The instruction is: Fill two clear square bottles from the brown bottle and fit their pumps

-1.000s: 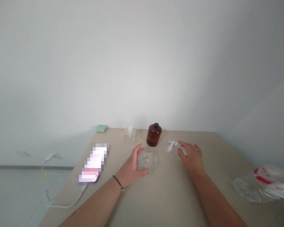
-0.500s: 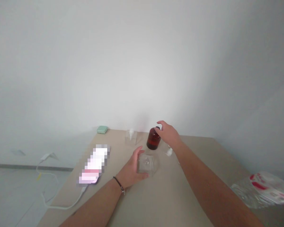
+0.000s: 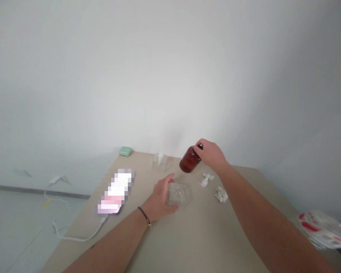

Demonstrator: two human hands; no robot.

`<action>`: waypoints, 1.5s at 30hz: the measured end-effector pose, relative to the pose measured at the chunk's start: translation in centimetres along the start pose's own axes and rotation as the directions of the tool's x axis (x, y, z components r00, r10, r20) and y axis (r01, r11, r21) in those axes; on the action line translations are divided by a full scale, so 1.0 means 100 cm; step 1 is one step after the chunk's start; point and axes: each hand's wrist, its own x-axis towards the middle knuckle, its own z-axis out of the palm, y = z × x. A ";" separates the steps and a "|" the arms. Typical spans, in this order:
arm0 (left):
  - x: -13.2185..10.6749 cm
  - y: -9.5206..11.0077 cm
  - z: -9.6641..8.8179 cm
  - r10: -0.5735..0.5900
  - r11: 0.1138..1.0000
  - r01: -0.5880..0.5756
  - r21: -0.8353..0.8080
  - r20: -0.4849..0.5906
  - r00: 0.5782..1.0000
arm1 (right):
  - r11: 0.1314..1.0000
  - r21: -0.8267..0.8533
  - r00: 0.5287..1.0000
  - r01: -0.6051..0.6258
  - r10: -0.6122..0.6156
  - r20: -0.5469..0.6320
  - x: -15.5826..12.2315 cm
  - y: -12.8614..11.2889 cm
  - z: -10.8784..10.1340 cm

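The right hand's fingers [image 3: 200, 148] are closed around the shoulder of an amber glass bottle [image 3: 190, 160], with the thumb side wrapped near its black cap [image 3: 199, 146]. The bottle is tilted, its cap leaning toward about two o'clock and its rounded base toward eight, and it is held up with no visible contact with the tabletop. Its contents look dark reddish brown. The right hand [image 3: 210, 154] sits at about one o'clock from the middle of the beige table [image 3: 204, 235], near the far edge.

The left hand's fingers [image 3: 165, 182] are curved against the side of a clear square container [image 3: 178, 195], with the thumb along its near edge. I can't tell whether they grip it or just rest there. The left hand [image 3: 160, 195] is at about twelve o'clock from the table's near edge, and a thin dark cord bracelet [image 3: 144, 217] circles the wrist.

From the container, a clear square pump bottle [image 3: 160, 161] stands at eleven o'clock, and a white pump head [image 3: 206, 179] lies at two. Crumpled white tissue [image 3: 221, 194] is at three, and a pixelated phone [image 3: 116, 193] lies at nine, with a white cable [image 3: 76, 239] trailing off the table. A green compact case [image 3: 125, 151] sits at ten, and a plastic bag with red print [image 3: 324, 230] lies further out at four.
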 end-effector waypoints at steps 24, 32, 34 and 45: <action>0.029 -0.023 0.000 0.032 0.977 -0.022 0.211 -0.046 0.998 | 0.932 0.265 0.920 0.248 -0.313 0.237 -0.167 -0.030 -0.054; -0.006 0.013 -0.003 0.258 0.965 -0.250 0.079 -0.130 0.957 | 0.940 0.148 0.928 0.307 -0.330 0.174 -0.143 -0.051 -0.032; -0.012 0.018 -0.002 0.257 0.966 -0.258 -0.007 -0.069 0.964 | 0.943 0.157 0.933 0.292 -0.317 0.172 -0.138 -0.054 -0.026; -0.005 0.027 0.005 0.183 0.982 -0.182 0.051 -0.016 0.983 | 0.880 0.439 0.975 0.180 -0.220 0.040 -0.138 -0.047 0.011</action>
